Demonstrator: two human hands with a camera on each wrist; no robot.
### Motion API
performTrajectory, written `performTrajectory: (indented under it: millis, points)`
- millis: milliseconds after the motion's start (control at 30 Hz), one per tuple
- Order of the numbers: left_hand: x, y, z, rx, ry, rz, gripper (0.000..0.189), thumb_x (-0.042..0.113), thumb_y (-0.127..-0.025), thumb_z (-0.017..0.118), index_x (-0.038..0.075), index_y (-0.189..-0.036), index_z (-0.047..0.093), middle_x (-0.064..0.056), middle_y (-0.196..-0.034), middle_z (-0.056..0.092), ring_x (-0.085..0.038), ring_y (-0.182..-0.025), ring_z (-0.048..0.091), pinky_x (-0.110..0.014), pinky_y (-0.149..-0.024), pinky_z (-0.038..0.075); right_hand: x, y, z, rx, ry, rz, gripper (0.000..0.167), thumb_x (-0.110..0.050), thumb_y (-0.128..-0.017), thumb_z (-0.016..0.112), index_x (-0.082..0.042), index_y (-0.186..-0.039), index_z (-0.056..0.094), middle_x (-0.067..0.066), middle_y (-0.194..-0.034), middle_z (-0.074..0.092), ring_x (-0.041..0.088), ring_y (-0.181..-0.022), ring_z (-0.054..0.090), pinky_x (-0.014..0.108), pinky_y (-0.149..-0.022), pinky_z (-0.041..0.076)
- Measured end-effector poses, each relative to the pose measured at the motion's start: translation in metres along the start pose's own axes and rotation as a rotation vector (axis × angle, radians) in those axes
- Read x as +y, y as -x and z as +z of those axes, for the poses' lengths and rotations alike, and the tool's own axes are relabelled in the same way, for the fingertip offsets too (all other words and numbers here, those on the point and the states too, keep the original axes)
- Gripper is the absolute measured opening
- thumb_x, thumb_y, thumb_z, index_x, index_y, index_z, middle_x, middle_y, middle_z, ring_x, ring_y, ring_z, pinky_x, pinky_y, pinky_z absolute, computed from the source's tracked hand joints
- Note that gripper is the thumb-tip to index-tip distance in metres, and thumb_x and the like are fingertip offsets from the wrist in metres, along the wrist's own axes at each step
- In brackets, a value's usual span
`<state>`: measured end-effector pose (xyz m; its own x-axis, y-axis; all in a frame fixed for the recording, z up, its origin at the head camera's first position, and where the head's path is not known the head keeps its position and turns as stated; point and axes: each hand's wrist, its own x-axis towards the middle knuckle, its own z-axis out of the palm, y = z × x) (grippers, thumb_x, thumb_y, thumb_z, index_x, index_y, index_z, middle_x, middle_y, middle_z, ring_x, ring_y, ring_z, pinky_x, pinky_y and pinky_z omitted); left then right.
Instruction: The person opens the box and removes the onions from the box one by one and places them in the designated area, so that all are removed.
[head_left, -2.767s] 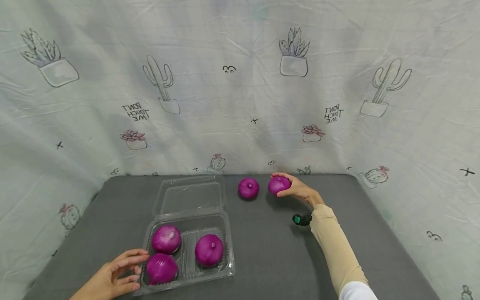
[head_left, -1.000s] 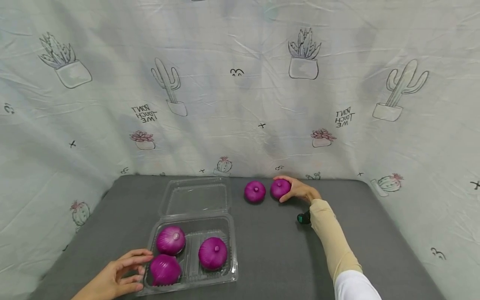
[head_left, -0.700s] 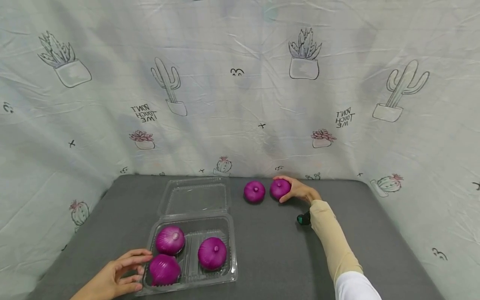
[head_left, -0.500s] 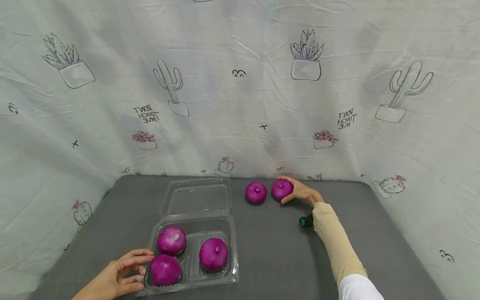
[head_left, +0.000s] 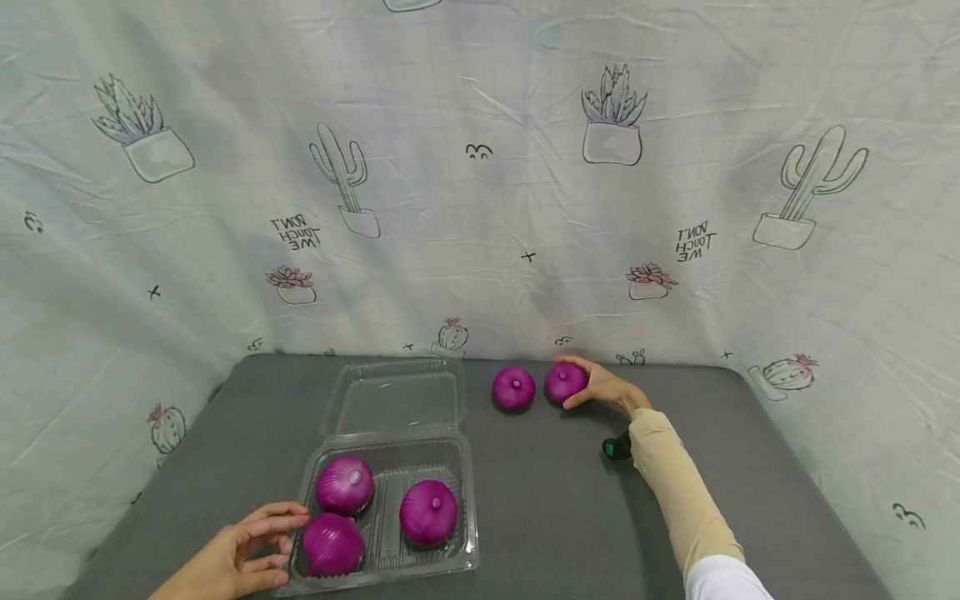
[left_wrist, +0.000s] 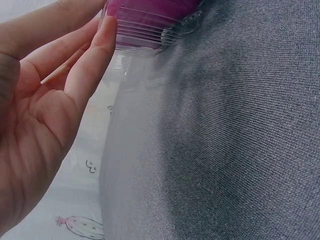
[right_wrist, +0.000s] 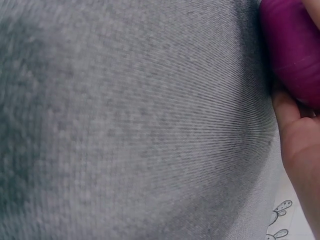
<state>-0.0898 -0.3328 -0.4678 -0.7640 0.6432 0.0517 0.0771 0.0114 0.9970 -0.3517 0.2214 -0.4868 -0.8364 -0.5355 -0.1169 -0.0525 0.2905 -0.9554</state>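
In the head view my right hand [head_left: 607, 387] curls its fingers and thumb round a purple onion [head_left: 564, 383] at the back of the table. The right wrist view shows this onion [right_wrist: 295, 50] low against the grey surface. Just left of it sits another onion [head_left: 513, 389], untouched. My left hand [head_left: 236, 550] rests its loosely bent fingers against the left side of a clear plastic clamshell box [head_left: 468, 500]. Inside the box are three onions: two at the left, one behind the other, and one [head_left: 428, 513] at the right. In the left wrist view the fingertips [left_wrist: 107, 35] touch the box wall.
The clear lid [head_left: 397, 400] lies folded back behind the box. A grey cloth [head_left: 555, 517] covers the table. A white curtain [head_left: 420, 208] with cactus drawings hangs along the back and sides. A small black device [head_left: 617, 448] shows under the right wrist.
Since the earliest frame, my right hand has brought its onion down and slightly left, nearer its neighbour. The grip stays. My left hand keeps its place by the box. The head view has shifted slightly.
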Motion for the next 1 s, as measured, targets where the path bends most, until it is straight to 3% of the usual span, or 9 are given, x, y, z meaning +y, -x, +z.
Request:
performTrajectory:
  millis: [467, 667, 800, 1000]
  points:
    - [-0.001, -0.002, 0.001, -0.011, 0.037, -0.045, 0.042, -0.009, -0.095, 0.046, -0.007, -0.137, 0.045, 0.020, -0.138, 0.044, -0.004, -0.106, 0.051, -0.022, -0.089, 0.046, -0.003, 0.009, -0.007, -0.024, 0.000, -0.012, 0.092, 0.002, -0.073, 0.080, 0.001, -0.148, 0.028, 0.022, -0.151, 0.029, 0.038, -0.133, 0.031, 0.048, -0.105, 0.032]
    - [-0.001, -0.001, 0.000, -0.018, 0.075, -0.080, 0.043, -0.008, -0.096, 0.045, -0.006, -0.139, 0.043, 0.022, -0.137, 0.043, -0.003, -0.106, 0.051, -0.023, -0.088, 0.045, -0.001, 0.016, -0.012, -0.050, -0.050, -0.047, 0.092, 0.004, -0.076, 0.077, 0.003, -0.150, 0.022, 0.023, -0.155, 0.020, 0.037, -0.142, 0.016, 0.053, -0.109, 0.021]
    - [-0.001, 0.000, -0.001, -0.028, 0.087, -0.074, 0.044, -0.008, -0.096, 0.044, -0.007, -0.140, 0.041, 0.023, -0.138, 0.043, -0.002, -0.106, 0.050, -0.022, -0.087, 0.045, 0.002, 0.023, -0.019, -0.053, -0.104, -0.068, 0.090, 0.007, -0.079, 0.072, 0.003, -0.151, 0.017, 0.024, -0.156, 0.014, 0.037, -0.144, 0.009, 0.055, -0.111, 0.015]
    - [-0.002, 0.001, -0.001, -0.022, 0.046, -0.046, 0.043, -0.009, -0.096, 0.044, -0.006, -0.140, 0.043, 0.022, -0.138, 0.043, -0.003, -0.105, 0.052, -0.022, -0.086, 0.044, 0.010, 0.037, -0.027, -0.041, -0.150, -0.082, 0.087, 0.009, -0.083, 0.067, 0.002, -0.152, 0.014, 0.022, -0.157, 0.008, 0.038, -0.144, 0.004, 0.057, -0.110, 0.015]
